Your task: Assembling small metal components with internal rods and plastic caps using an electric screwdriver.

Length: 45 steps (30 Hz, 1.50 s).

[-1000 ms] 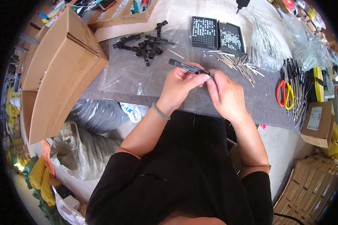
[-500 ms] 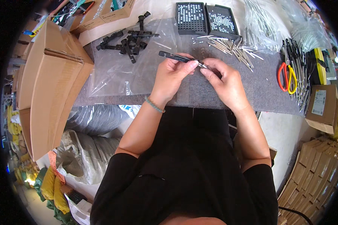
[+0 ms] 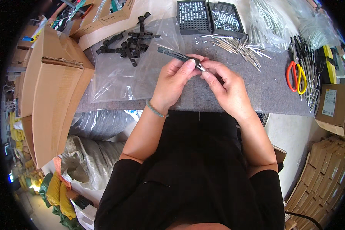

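My left hand [image 3: 175, 76] is closed round a black slotted plastic part [image 3: 171, 53], which points up and to the left from my fingers. At the part's lower right end, the thumb and fingertips of my right hand [image 3: 227, 83] pinch a small silvery metal piece [image 3: 202, 68]; its far side is hidden by the fingers. Both hands nearly meet above the grey table mat [image 3: 142, 100]. Several similar black plastic parts [image 3: 129, 46] lie in a heap on a clear plastic sheet [image 3: 115, 84] to the left.
Two black trays [image 3: 193, 17] of small silvery pieces stand at the back, with loose metal rods [image 3: 241, 51] before them. Red-and-yellow-handled scissors [image 3: 296, 76] lie at right beside long dark rods [image 3: 313, 82]. A tall cardboard box [image 3: 51, 92] borders the left side.
The black part's inner end has come slightly down and toward me, and it now slopes more steeply. Both hands keep their grip; the whole view has shifted a little.
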Available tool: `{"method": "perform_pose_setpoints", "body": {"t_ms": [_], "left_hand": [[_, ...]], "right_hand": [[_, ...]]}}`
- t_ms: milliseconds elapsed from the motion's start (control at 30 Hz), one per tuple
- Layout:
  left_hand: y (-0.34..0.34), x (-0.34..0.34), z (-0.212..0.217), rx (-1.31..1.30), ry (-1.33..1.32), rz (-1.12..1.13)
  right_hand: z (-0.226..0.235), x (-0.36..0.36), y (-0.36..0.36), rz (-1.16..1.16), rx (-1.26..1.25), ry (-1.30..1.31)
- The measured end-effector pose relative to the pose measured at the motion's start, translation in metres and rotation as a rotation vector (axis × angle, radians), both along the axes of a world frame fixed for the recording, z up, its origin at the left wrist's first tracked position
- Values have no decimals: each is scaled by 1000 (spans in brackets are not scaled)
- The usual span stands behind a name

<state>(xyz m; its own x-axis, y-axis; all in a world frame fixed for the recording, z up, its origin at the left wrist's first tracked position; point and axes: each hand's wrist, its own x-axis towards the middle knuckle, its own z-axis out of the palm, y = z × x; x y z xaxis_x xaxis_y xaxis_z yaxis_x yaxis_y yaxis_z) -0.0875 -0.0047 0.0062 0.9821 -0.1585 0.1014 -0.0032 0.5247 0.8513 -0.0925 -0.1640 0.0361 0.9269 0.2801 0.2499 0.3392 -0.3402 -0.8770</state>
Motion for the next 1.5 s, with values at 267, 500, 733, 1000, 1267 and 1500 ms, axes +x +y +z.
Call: {"method": "perform_pose_setpoints", "body": {"t_ms": [267,500,733,1000,1267,1500], "left_hand": [[-1,-1,1,49,50,-22],[0,2,0,-59,68,-26],[2,2,-3,-31,76,-40],[1,1,5,-53,62,-45],[3,2,3,100,-44,-4],[5,-1,1,138,-10,-20]], "right_hand": [[4,-2,1,-11,52,99],[4,1,4,-49,24,125],[4,2,6,-19,143,186],[5,5,5,101,257,295],[-8,3,13,1,300,271],[1,12,4,143,204,301]]}}
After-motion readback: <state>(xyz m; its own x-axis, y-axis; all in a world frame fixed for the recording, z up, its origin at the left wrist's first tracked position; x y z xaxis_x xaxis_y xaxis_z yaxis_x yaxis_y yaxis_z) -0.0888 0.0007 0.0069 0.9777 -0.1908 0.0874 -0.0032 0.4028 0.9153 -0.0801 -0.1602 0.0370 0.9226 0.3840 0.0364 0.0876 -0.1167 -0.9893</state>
